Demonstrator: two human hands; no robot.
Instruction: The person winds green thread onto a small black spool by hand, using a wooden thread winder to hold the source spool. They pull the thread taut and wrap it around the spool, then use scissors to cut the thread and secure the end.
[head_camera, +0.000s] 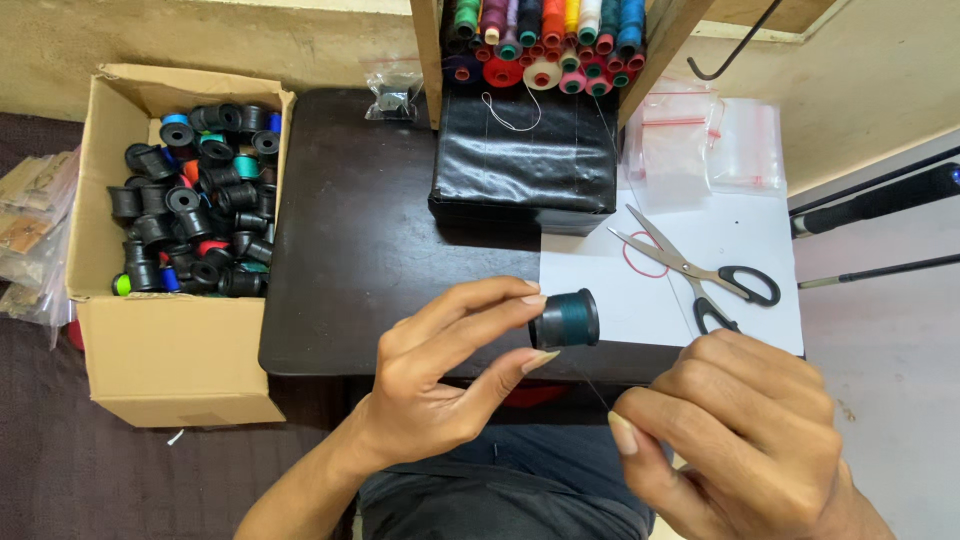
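Observation:
My left hand (440, 370) pinches a small black spool (566, 319) wound with dark teal thread, thumb on one end and fingers on the other, just over the near edge of the dark table (350, 250). A thin thread runs from the spool down to my right hand (735, 425), whose fingers are closed around it at the lower right.
A cardboard box (160, 350) full of black spools stands at the left. Scissors (700, 270) and a red rubber band (645, 255) lie on white paper (740, 230). A black case (522, 165) sits under a rack of coloured thread spools (545, 40). Clear zip bags (700, 140) lie at the back right.

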